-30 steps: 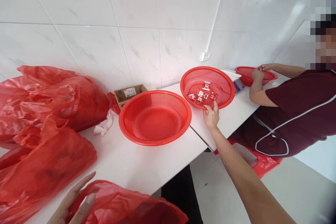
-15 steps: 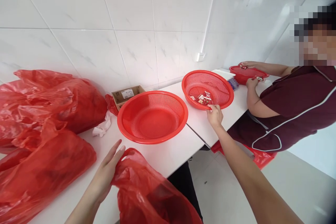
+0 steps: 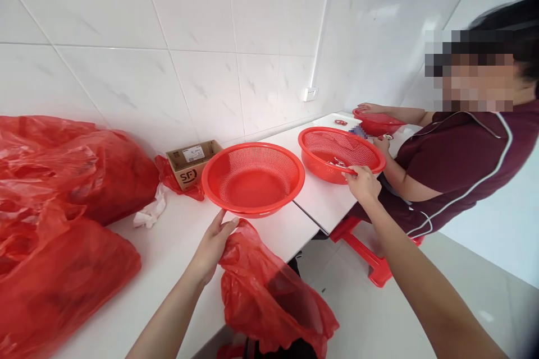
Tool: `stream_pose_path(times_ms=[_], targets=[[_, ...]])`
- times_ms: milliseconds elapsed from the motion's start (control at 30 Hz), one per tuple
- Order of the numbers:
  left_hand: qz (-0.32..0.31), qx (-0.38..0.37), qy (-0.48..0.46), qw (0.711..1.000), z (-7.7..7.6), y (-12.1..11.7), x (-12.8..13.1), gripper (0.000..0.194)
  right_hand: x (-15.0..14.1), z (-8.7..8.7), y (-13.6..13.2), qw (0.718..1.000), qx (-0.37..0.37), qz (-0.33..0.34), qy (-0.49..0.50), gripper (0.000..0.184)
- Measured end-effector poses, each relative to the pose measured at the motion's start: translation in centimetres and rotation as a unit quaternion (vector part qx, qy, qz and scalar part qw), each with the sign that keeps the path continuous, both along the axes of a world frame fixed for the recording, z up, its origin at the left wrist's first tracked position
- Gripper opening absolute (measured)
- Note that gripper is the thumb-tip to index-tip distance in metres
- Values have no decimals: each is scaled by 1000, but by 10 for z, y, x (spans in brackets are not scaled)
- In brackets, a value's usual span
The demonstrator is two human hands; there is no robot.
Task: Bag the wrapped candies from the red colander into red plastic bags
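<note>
- At the bench's (image 3: 168, 280) front edge, the loose red bag (image 3: 273, 297) hangs beside your left hand (image 3: 213, 249), its bottom cut off by the frame.
- Your left thumb and forefinger stand slightly apart near the front basket's (image 3: 252, 212) rim; the bag lies against the thumb, but you cannot tell whether the other fingers grip it.
- Your right hand (image 3: 364, 184) pinches the near rim of the farther basket (image 3: 315, 165); that rim partly hides the wrapped packets (image 3: 338, 162), too small to count.
- What the loose bag contains is hard to make out.
- Its long axis slants from your left hand down to the right.
- Both baskets open upward; the cardboard box (image 3: 189, 162) sits behind the front one, partly covered.
</note>
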State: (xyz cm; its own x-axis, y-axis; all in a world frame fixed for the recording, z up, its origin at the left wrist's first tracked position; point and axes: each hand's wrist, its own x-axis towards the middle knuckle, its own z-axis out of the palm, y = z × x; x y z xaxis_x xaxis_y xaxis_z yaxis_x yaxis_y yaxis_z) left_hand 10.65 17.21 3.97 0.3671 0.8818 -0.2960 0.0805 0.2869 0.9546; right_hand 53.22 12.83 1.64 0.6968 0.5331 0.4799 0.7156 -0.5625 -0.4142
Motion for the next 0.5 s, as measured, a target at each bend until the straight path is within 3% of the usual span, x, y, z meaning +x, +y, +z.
stream_pose_path(times_ms=[133, 267, 367, 500], targets=[[-42, 21, 3, 999, -1, 22, 24, 81, -8, 25, -23, 999, 27, -16, -20, 32], [-71, 44, 19, 996, -3, 55, 61, 78, -36, 58, -50, 992, 108, 24, -61, 31], [-93, 56, 29, 994, -8, 64, 87, 53, -69, 84, -67, 980, 156, 99, -71, 28], [-145, 52, 12, 988, -16, 36, 85, 46, -121, 109, -82, 937, 203, 285, 17, 16]])
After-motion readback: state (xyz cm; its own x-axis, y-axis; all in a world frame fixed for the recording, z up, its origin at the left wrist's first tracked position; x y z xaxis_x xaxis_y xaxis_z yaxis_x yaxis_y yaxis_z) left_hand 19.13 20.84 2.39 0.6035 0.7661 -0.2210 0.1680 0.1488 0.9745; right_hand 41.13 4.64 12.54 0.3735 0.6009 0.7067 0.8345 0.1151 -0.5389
